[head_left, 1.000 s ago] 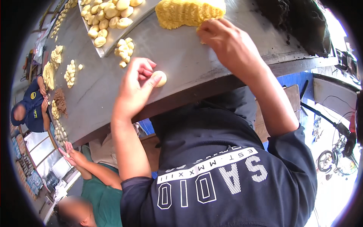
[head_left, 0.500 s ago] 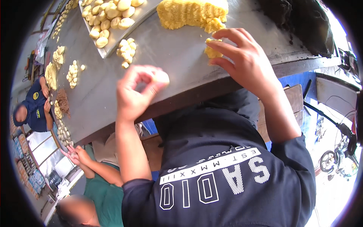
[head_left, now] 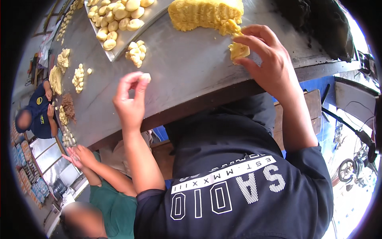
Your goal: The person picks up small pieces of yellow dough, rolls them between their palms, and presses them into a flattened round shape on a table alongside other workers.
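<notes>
My left hand is above the table near its front edge, with thumb and fingertips pinched on a small pale dough piece. Farther right, my right hand curls its thumb and fingers round a lump of yellow dough at the tabletop. Just beyond that hand sits a large yellow dough block, its near right corner torn and crumbly. A small heap of pale dough pieces lies past my left hand, beside a metal tray of rounded dough balls.
A dark bag or cloth covers the table's right end. On the left, more dough pieces and a brown crumbly heap lie on the grey table. Two other people work there, one in green, one in navy.
My left hand has drawn leftward with the small dough piece toward the little heap. My right hand has shifted slightly right, still gripping the yellow lump. The green-sleeved person's hands have moved a little.
</notes>
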Tool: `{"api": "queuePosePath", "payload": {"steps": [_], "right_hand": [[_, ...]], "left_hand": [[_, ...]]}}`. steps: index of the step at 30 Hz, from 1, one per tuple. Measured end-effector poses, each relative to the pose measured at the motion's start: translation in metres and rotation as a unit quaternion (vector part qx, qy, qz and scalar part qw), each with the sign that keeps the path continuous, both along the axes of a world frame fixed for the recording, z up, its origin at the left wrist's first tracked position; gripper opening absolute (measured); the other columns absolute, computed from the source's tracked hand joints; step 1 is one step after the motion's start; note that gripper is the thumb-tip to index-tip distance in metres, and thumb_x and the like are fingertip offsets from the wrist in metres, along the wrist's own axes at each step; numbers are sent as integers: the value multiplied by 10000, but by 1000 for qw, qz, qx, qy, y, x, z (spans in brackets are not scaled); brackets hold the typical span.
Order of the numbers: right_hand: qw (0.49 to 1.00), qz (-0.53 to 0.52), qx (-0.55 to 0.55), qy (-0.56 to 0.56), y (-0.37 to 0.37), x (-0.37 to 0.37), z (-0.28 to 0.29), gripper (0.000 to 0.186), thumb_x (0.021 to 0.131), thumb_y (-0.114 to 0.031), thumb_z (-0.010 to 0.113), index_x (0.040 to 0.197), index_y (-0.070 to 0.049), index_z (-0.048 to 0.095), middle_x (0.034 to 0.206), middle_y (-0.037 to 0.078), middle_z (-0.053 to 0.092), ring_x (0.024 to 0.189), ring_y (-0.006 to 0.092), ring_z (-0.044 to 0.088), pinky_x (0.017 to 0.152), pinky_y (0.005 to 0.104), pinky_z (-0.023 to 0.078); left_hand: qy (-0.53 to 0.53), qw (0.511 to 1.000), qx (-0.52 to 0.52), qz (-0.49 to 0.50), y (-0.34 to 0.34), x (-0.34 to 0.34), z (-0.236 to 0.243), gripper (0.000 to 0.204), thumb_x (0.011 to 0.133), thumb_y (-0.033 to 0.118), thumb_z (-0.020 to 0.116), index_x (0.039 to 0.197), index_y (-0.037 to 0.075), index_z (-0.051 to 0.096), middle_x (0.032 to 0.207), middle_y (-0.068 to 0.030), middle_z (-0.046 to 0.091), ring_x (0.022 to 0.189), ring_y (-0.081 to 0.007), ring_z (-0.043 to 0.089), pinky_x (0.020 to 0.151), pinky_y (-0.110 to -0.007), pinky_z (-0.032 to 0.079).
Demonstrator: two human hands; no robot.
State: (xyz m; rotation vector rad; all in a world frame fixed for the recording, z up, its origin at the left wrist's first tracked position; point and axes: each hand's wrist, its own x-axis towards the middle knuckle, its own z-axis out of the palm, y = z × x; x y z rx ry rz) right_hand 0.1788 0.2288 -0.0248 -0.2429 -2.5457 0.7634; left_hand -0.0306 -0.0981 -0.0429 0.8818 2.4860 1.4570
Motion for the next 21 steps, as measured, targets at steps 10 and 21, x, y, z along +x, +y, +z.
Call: {"api": "queuePosePath", "payload": {"steps": [10,21], "right_hand": [[984,14,177,-29,7,-17,-9,202,983,-135,842,1177,-86,814,1226,77,787,1143,296,758,977,431,643],[996,-41,76,6,4,-6,0,173,928,-153,886,1075,-80,833,1197,79,752,1123,297,742,948,419,640]], "left_hand": [[245,958,-45,-142,26,9,0,364,888,105,959,1241,92,870,1071,-58,837,961,-262,719,888,-414,614],[355,883,-252,-174,38,39,30,410,936,321,912,1337,244,875,1578,-67,721,1369,-357,666,1184,-514,464]]}}
